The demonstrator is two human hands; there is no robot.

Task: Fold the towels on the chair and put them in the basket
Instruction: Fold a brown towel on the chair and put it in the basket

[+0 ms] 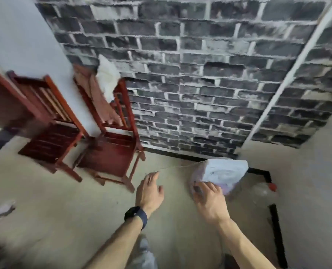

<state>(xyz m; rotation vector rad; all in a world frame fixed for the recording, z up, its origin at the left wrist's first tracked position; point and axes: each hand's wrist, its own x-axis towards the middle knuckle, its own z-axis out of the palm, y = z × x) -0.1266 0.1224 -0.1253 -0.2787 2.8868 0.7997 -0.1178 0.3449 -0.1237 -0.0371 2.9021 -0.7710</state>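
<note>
My right hand (pixel 209 200) lies at the near rim of the basket (pixel 231 187), fingers bent against it. Through the blur I cannot tell whether they grip the rim or only touch it. I judge it is there to steady the basket. My left hand (pixel 149 191), just left of the basket, hangs with fingers spread and loose, holding nothing, free for a towel. Something white (pixel 223 171) fills the basket's top, likely a folded towel, though I can't be sure.

Well left of the basket, the chair (pixel 111 152) carries a pink towel (pixel 99 98) and a white towel (pixel 108 78) draped unfolded over its back, so work remains. A second chair (pixel 50 144) stands further left. A bottle (pixel 264 193) sits just right of the basket. The basket rests on a bare concrete floor (pixel 64 210), at the foot of a brick-patterned wall (pixel 200 74).
</note>
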